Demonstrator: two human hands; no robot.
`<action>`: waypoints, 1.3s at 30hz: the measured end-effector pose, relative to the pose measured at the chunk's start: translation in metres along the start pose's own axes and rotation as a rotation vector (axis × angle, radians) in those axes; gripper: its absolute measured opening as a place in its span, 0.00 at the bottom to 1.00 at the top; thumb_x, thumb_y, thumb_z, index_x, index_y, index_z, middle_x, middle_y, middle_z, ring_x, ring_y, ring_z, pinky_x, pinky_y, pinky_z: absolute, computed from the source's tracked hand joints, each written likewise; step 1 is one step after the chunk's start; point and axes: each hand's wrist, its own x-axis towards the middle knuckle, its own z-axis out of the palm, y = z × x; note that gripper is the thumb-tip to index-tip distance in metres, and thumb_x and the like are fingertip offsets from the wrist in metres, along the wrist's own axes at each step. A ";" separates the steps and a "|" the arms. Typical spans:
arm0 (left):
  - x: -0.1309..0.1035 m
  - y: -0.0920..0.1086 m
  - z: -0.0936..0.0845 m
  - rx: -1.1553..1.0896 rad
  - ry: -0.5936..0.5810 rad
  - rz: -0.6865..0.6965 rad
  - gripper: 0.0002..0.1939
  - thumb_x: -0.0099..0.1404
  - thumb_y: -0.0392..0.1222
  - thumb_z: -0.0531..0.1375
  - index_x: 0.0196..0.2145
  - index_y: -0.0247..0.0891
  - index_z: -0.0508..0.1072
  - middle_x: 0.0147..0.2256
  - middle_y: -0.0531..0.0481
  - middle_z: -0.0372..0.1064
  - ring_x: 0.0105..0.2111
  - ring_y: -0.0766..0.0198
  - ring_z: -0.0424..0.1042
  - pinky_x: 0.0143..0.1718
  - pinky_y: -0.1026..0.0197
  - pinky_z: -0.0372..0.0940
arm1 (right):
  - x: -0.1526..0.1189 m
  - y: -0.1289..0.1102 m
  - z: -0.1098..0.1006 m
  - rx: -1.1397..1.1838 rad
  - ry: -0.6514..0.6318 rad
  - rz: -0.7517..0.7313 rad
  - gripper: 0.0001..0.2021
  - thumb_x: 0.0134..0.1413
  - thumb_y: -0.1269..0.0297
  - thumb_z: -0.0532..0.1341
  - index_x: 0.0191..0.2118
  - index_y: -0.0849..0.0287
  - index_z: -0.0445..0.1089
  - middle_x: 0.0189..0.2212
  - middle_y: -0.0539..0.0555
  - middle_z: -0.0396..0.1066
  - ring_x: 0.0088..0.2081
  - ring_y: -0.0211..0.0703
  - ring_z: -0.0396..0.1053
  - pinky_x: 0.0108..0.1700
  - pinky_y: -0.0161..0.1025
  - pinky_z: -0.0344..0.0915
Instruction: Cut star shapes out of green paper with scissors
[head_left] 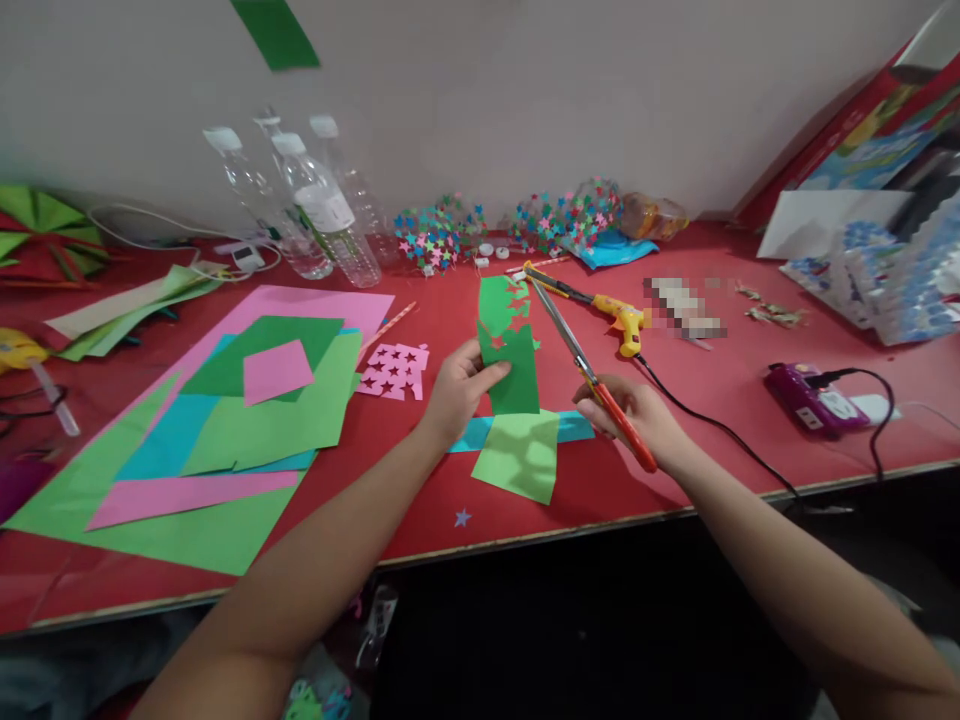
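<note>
My left hand (461, 388) pinches a dark green paper strip (517, 385) with star-shaped holes along its upper part. In my right hand (634, 410) is a pair of scissors (616, 420) with red handles, the long blades pointing up and left to the right of the strip. Whether the blades are parted is hard to tell. Below the strip, a light green paper piece (517, 465) lies over a blue paper strip (576, 427). Left of my left hand rests a pink paper (394, 371) with punched stars. A small loose star (462, 518) lies near the table's edge.
Coloured paper sheets (285, 430) are stacked at the left. Plastic bottles (322, 205) and star-covered ornaments (435, 235) stand along the wall. A yellow glue gun (619, 318) lies at the right, its cable running past a purple power socket (821, 400).
</note>
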 end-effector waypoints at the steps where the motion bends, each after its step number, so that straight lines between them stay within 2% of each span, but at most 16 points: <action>1: -0.001 -0.002 0.000 -0.016 0.029 -0.012 0.12 0.53 0.38 0.66 0.37 0.37 0.74 0.35 0.51 0.78 0.36 0.63 0.75 0.39 0.61 0.69 | -0.001 0.001 0.000 -0.042 0.016 0.007 0.20 0.48 0.44 0.63 0.30 0.60 0.67 0.22 0.49 0.64 0.24 0.38 0.61 0.26 0.35 0.56; 4: -0.004 -0.002 0.005 -0.085 0.071 -0.100 0.12 0.52 0.36 0.65 0.37 0.36 0.72 0.32 0.52 0.78 0.33 0.63 0.76 0.37 0.60 0.71 | -0.002 -0.003 0.003 -0.107 0.027 0.016 0.20 0.50 0.44 0.61 0.28 0.59 0.66 0.23 0.50 0.65 0.26 0.39 0.62 0.27 0.35 0.56; 6: -0.006 0.003 0.009 -0.136 0.032 -0.154 0.14 0.54 0.37 0.63 0.39 0.37 0.69 0.31 0.51 0.78 0.31 0.60 0.78 0.35 0.56 0.72 | -0.002 -0.008 0.008 -0.110 0.034 0.009 0.21 0.52 0.44 0.60 0.28 0.59 0.65 0.23 0.50 0.65 0.27 0.39 0.62 0.27 0.35 0.56; 8: -0.009 0.008 0.012 -0.166 -0.003 -0.149 0.14 0.55 0.38 0.62 0.40 0.38 0.66 0.30 0.50 0.78 0.30 0.59 0.78 0.34 0.55 0.73 | -0.003 -0.011 0.011 -0.115 0.036 -0.009 0.21 0.52 0.43 0.60 0.29 0.59 0.65 0.24 0.51 0.66 0.27 0.39 0.62 0.28 0.35 0.55; 14: -0.008 0.012 0.007 -0.142 0.078 0.005 0.15 0.58 0.37 0.62 0.42 0.42 0.62 0.31 0.55 0.75 0.30 0.61 0.79 0.36 0.55 0.75 | -0.009 -0.005 0.005 -0.227 -0.067 -0.007 0.22 0.48 0.43 0.63 0.36 0.58 0.63 0.25 0.49 0.65 0.25 0.39 0.59 0.27 0.34 0.53; 17: -0.006 0.009 0.003 -0.088 0.109 0.091 0.15 0.59 0.37 0.63 0.42 0.43 0.64 0.34 0.54 0.74 0.33 0.61 0.79 0.37 0.56 0.76 | -0.009 -0.002 0.002 -0.280 -0.093 0.011 0.21 0.49 0.43 0.63 0.33 0.57 0.62 0.22 0.46 0.60 0.24 0.37 0.55 0.26 0.33 0.50; 20: -0.006 0.010 0.004 -0.022 0.141 0.146 0.15 0.59 0.39 0.63 0.43 0.42 0.65 0.36 0.52 0.74 0.38 0.58 0.79 0.38 0.55 0.76 | -0.010 0.000 0.002 -0.192 -0.144 0.008 0.21 0.51 0.43 0.61 0.30 0.59 0.63 0.23 0.47 0.59 0.25 0.37 0.55 0.26 0.34 0.51; 24: -0.005 0.020 0.013 0.012 0.170 0.176 0.13 0.61 0.41 0.62 0.43 0.41 0.67 0.38 0.49 0.74 0.44 0.55 0.77 0.40 0.54 0.76 | -0.013 0.001 0.001 -0.071 -0.175 0.057 0.22 0.50 0.43 0.61 0.32 0.60 0.66 0.20 0.46 0.57 0.23 0.36 0.54 0.25 0.34 0.50; 29: -0.003 0.030 0.033 0.010 0.189 0.250 0.15 0.62 0.40 0.61 0.47 0.44 0.66 0.45 0.48 0.74 0.49 0.54 0.74 0.43 0.53 0.75 | -0.015 0.001 -0.005 0.011 -0.169 0.102 0.17 0.51 0.49 0.61 0.32 0.60 0.66 0.18 0.46 0.57 0.20 0.35 0.54 0.23 0.34 0.49; 33: -0.006 0.024 0.038 0.008 0.220 0.233 0.15 0.61 0.40 0.61 0.46 0.43 0.66 0.41 0.48 0.75 0.44 0.55 0.77 0.38 0.53 0.76 | -0.015 0.002 -0.010 0.022 -0.148 0.117 0.17 0.51 0.49 0.62 0.29 0.60 0.65 0.18 0.46 0.57 0.21 0.35 0.54 0.23 0.34 0.49; 39: -0.012 0.014 0.030 -0.017 0.243 0.095 0.17 0.56 0.39 0.66 0.42 0.39 0.67 0.31 0.52 0.77 0.28 0.61 0.78 0.25 0.62 0.74 | -0.017 0.011 -0.013 -0.019 -0.198 0.116 0.20 0.49 0.45 0.64 0.29 0.59 0.64 0.20 0.46 0.57 0.22 0.35 0.55 0.24 0.34 0.50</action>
